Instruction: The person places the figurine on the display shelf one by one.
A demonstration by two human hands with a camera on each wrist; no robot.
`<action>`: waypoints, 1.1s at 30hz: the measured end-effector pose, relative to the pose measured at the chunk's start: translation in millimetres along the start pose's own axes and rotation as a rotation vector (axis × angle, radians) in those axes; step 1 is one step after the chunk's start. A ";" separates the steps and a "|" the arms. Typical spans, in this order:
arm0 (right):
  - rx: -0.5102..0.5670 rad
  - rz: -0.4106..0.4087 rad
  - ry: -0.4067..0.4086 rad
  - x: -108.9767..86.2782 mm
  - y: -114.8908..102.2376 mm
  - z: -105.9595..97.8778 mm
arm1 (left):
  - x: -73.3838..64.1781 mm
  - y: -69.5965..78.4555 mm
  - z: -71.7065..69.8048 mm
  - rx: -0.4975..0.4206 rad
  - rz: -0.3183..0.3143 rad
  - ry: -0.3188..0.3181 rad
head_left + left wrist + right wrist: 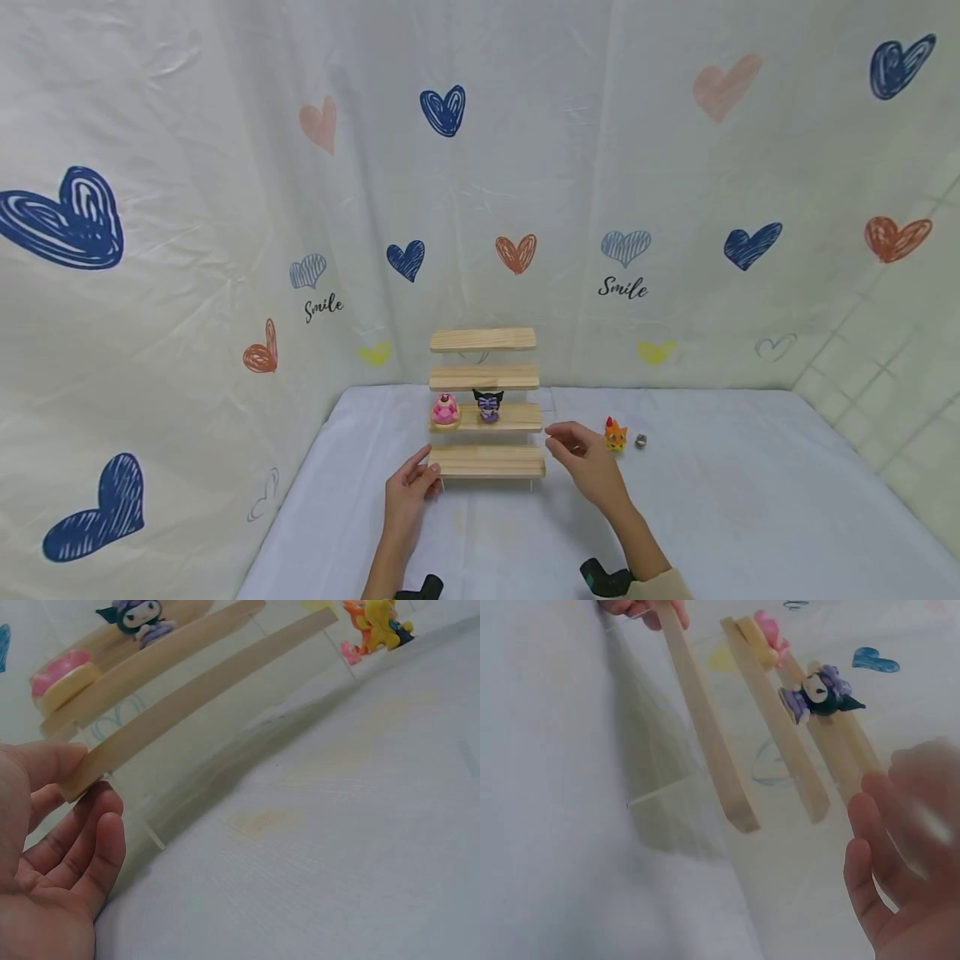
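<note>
Left grip pinches the left end of the lowest board; the right grip, loosely curved, holds nothing beside the rack. Four pale wooden boards form it, toward the far left corner of the tabletop, with one pink figure and one purple figure on the second-lowest board.

A heart-printed white curtain hangs behind a white-covered table.

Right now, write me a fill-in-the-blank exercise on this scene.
The rack has ____ wooden shelves.
Counting from the bottom, the pink toy sits on the ____ shelf.
In the head view, the black-and-purple toy stands to its ____.
The hand gripping the lowest shelf is the person's ____ one.

Missing words: four; second; right; left.
</note>
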State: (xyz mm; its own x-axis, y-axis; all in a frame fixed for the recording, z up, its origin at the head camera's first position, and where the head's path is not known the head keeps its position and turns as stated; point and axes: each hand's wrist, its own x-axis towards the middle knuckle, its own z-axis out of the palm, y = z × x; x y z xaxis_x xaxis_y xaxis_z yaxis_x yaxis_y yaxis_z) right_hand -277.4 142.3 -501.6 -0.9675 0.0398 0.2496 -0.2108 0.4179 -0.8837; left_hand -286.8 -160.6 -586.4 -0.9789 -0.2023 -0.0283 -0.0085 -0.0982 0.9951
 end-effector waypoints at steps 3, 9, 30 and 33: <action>-0.002 -0.009 0.034 -4.6 8.6 -12.0 | -0.3 0.3 0.1 -0.002 0.005 0.000; -0.010 -0.045 0.098 -8.8 16.9 -35.9 | 1.8 0.7 -0.5 -0.005 -0.005 0.006; -0.117 0.071 0.149 -3.6 49.2 -78.5 | 0.0 1.6 0.4 -0.006 0.005 0.000; -0.138 0.086 0.146 -3.6 54.0 -79.6 | -0.2 2.1 1.0 -0.012 0.008 -0.002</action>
State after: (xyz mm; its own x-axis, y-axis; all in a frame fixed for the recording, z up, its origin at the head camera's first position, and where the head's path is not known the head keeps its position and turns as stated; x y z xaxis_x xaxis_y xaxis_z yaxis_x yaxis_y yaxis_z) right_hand -274.2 237.0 -518.7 -0.9484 0.2076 0.2396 -0.0979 0.5271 -0.8441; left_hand -286.9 -159.8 -584.2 -0.9793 -0.2012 -0.0198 0.0021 -0.1083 0.9941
